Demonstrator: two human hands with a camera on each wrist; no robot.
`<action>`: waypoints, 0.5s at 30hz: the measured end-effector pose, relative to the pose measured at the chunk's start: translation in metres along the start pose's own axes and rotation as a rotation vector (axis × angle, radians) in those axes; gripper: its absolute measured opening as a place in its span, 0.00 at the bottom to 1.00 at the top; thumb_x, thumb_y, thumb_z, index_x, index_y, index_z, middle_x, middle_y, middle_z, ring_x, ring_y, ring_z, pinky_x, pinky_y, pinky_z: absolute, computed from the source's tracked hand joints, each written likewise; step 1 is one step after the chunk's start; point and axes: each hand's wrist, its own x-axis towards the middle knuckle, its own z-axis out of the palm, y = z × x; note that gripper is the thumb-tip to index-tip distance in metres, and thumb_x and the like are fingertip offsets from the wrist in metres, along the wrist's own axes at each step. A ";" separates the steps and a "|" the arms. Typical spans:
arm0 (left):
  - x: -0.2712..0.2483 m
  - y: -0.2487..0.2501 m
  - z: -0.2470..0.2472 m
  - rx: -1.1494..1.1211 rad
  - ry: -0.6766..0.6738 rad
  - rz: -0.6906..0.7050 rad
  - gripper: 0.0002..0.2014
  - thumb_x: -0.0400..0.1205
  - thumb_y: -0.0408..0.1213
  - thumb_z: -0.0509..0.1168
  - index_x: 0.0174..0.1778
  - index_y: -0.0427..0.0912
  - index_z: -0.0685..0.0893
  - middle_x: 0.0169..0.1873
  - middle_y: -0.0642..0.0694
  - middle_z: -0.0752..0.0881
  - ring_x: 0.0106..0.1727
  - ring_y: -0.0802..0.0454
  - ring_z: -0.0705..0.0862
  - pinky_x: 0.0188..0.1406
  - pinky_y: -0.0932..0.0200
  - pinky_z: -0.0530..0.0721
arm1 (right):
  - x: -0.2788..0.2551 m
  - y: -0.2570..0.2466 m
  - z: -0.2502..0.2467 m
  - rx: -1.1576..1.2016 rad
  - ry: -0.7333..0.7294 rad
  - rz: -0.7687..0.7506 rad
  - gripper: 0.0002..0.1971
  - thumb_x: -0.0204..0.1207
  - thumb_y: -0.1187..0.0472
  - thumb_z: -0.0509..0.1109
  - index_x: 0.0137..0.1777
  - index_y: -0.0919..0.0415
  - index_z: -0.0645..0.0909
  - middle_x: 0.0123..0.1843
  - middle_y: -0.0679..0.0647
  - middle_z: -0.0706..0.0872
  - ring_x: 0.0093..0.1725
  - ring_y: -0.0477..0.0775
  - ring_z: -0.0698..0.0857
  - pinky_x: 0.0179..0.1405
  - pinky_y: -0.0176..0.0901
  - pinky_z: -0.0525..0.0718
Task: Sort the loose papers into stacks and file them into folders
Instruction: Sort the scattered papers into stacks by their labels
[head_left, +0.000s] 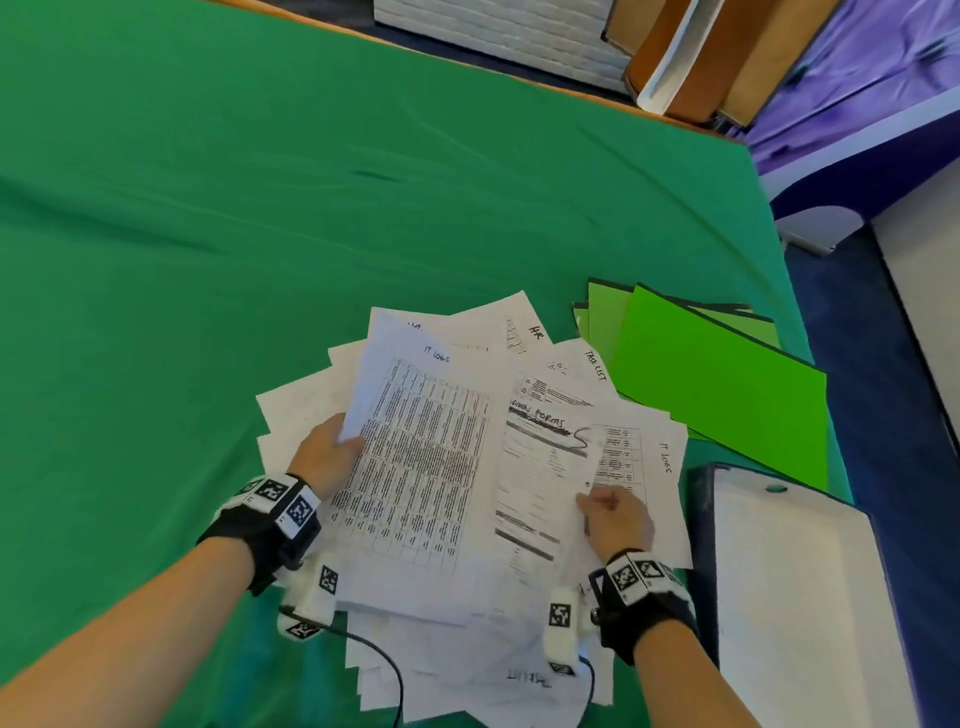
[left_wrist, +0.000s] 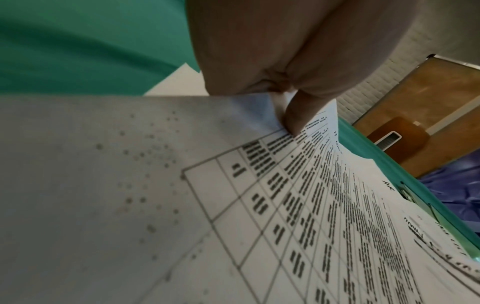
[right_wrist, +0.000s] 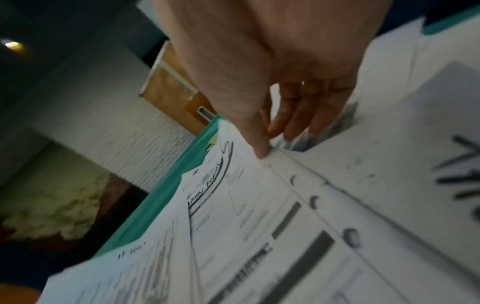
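A: Loose papers (head_left: 467, 519) lie fanned in a heap on the green-covered desk (head_left: 208, 234), near edge, right of centre.

B: Left hand (head_left: 324, 457)?

A: Thumb and fingers (left_wrist: 293, 115) pinch the left edge of a table-printed sheet (head_left: 421, 457) headed "IT LOGS", lifted off the heap.

B: Right hand (head_left: 615, 519)?

A: Thumb on top and fingers (right_wrist: 298, 115) beneath, pinching the right edge of the "ADMIN FORMS" sheet (head_left: 540, 483).

B: Folders?

A: Green folders (head_left: 717, 384) overlap just beyond the heap to the right. An open box file (head_left: 789, 587) lies at the right edge.
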 end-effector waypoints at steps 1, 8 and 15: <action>0.001 -0.001 0.000 -0.008 0.005 -0.003 0.18 0.88 0.35 0.59 0.75 0.40 0.75 0.69 0.44 0.81 0.68 0.42 0.80 0.71 0.46 0.75 | -0.002 -0.002 -0.004 -0.019 0.065 -0.074 0.04 0.78 0.57 0.71 0.44 0.56 0.80 0.44 0.54 0.86 0.51 0.61 0.84 0.48 0.42 0.75; 0.004 -0.005 -0.009 -0.044 0.028 0.003 0.18 0.87 0.37 0.60 0.74 0.39 0.76 0.66 0.42 0.83 0.64 0.41 0.83 0.68 0.43 0.79 | -0.020 -0.029 -0.044 0.128 0.532 -0.158 0.10 0.87 0.58 0.55 0.57 0.65 0.72 0.39 0.65 0.81 0.37 0.63 0.77 0.36 0.48 0.71; -0.001 0.007 -0.014 -0.060 0.014 0.052 0.19 0.88 0.35 0.60 0.76 0.39 0.74 0.60 0.41 0.85 0.52 0.45 0.82 0.47 0.55 0.81 | -0.031 -0.058 -0.092 0.575 0.831 -0.283 0.13 0.87 0.60 0.57 0.62 0.70 0.73 0.51 0.64 0.80 0.49 0.61 0.80 0.38 0.33 0.70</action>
